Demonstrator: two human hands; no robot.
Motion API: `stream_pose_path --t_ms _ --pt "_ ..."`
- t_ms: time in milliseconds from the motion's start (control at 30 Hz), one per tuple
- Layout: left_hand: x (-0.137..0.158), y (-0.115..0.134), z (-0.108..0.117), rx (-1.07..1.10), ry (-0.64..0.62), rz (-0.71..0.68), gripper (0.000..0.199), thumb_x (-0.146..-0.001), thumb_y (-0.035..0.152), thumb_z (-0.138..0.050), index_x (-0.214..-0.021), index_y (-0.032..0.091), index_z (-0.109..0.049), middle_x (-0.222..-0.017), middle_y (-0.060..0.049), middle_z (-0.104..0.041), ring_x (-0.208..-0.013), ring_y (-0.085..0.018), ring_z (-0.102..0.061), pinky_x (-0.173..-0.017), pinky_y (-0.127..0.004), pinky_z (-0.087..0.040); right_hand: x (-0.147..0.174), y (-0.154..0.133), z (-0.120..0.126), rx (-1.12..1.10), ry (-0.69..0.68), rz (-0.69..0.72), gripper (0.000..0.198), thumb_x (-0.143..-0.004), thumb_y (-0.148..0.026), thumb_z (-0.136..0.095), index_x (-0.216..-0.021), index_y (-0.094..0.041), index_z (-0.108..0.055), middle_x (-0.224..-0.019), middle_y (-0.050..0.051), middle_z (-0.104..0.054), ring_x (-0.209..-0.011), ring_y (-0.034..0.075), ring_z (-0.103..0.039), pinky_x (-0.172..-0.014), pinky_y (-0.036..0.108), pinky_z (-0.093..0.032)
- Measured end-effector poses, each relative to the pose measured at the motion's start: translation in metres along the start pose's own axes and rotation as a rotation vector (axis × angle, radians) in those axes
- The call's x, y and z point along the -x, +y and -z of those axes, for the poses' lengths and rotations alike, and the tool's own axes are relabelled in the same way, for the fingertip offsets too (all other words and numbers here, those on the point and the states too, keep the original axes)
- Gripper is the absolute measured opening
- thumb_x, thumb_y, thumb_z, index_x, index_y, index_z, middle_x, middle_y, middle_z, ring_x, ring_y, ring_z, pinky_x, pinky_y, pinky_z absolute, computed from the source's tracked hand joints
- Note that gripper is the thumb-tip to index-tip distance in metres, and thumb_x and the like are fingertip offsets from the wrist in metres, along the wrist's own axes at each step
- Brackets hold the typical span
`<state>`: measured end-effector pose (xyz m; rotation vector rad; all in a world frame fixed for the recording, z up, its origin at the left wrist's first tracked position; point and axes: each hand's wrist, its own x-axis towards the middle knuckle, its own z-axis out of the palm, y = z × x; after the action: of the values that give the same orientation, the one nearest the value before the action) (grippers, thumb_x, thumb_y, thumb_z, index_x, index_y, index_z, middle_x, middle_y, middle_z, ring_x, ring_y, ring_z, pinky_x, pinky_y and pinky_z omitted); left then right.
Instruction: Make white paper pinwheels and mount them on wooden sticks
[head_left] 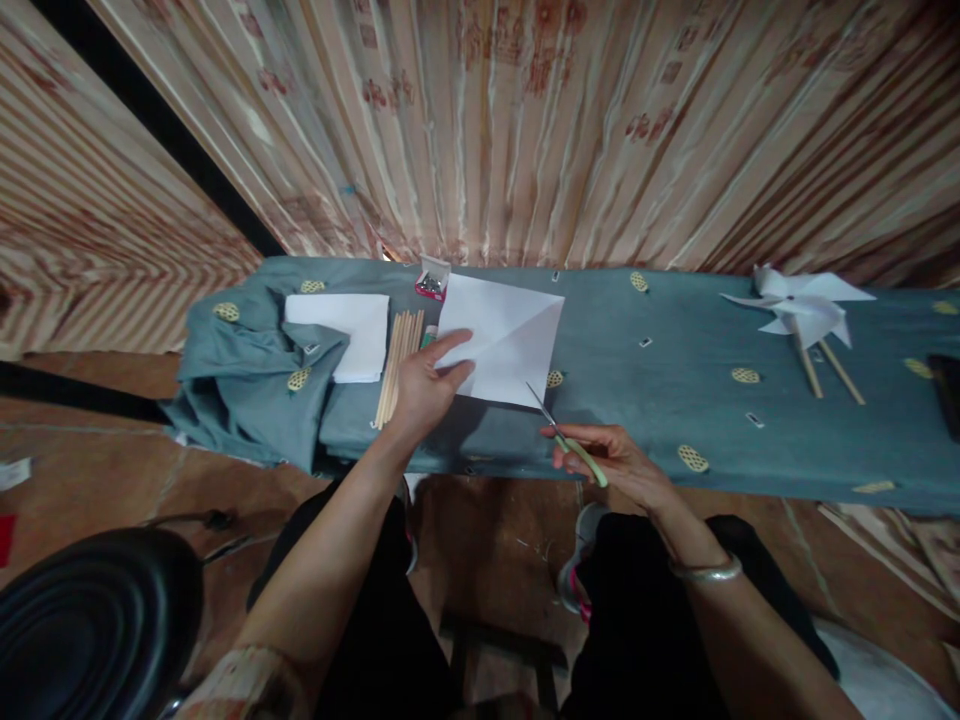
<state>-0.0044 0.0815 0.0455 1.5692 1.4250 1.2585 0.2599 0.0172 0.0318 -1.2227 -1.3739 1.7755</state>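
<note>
A square of white paper [510, 335] with a diagonal crease is held at its left edge by my left hand [431, 385], thumb and index finger over its face. In my right hand [611, 460] is a pair of scissors [581, 455] with light green handles. The blades point up and left, over or at the lower right corner of the paper; whether they touch it I cannot tell. Left of the paper lies a bundle of thin wooden sticks [397, 365]. Partly behind my left hand shows a small green and white item [429, 336].
A stack of white paper [352, 325] lies on the blue-green cloth [645, 400]. Behind is a small open box of metal pins [432, 279]. White paper pinwheels [802, 300] on sticks lie to the right, near a dark object [945, 390]. A pleated curtain [510, 130] hangs behind.
</note>
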Motion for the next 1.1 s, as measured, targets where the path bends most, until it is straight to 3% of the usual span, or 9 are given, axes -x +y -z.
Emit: stream_pose_path --t_ms 733,1100 --pt "0.0028 0.0025 -0.0002 0.04 -0.016 0.029 0.035 -0.075 0.017 -0.068 -0.11 0.017 -0.07 -0.119 -0.006 -0.07 -0.115 -0.022 -0.062 -0.104 -0.039 -0.048 -0.0004 0.0054 0.0005 -0.022 0.022 -0.077 0.051 -0.063 -0.039 -0.084 -0.108 -0.015 -0.074 -0.073 0.003 -0.066 -0.067 0.013 -0.057 -0.063 0.028 -0.05" --pt "0.0025 -0.0022 0.0011 0.064 -0.009 0.023 0.036 -0.073 0.017 -0.07 -0.109 0.017 -0.071 -0.119 -0.006 -0.07 -0.115 -0.022 -0.063 -0.104 -0.037 -0.049 -0.0005 0.0024 -0.0033 0.005 0.034 -0.098 0.052 -0.06 -0.042 -0.085 -0.104 -0.016 -0.075 -0.066 -0.001 -0.061 -0.06 0.01 -0.052 -0.057 0.025 -0.045"
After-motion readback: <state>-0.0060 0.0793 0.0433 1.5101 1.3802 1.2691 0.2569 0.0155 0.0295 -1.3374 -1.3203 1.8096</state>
